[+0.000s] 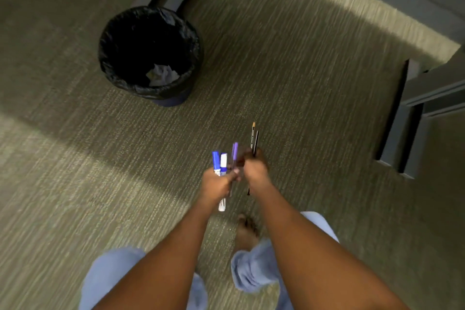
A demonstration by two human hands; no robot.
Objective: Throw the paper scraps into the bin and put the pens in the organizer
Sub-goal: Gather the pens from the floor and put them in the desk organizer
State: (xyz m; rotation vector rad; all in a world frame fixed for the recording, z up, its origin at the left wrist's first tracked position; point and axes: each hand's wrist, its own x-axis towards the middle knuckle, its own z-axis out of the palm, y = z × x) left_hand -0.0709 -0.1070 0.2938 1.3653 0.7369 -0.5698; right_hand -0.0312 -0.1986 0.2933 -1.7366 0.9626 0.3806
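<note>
Pens gripped in both fists, held out over the carpet (75,184). Left hand (217,185) curled round two blue-and-white markers (219,166), caps up, the white barrel poking out below the fist. Right hand (255,170) clenched on a thin brown pen and a black one (253,137), tips standing well above the knuckles. Purple pen (235,151) stood between the two fists; could not tell which hand held it. Crumpled paper scraps (162,74) lay inside the black-lined bin (125,22), well apart from the hands. Organizer nowhere in view. Likely trouble: loose, splayed bundles slipping while carried, the purple pen most of all, and dropping onto the carpet beside the bare foot (245,231). Could also roll under the grey furniture (412,108).
</note>
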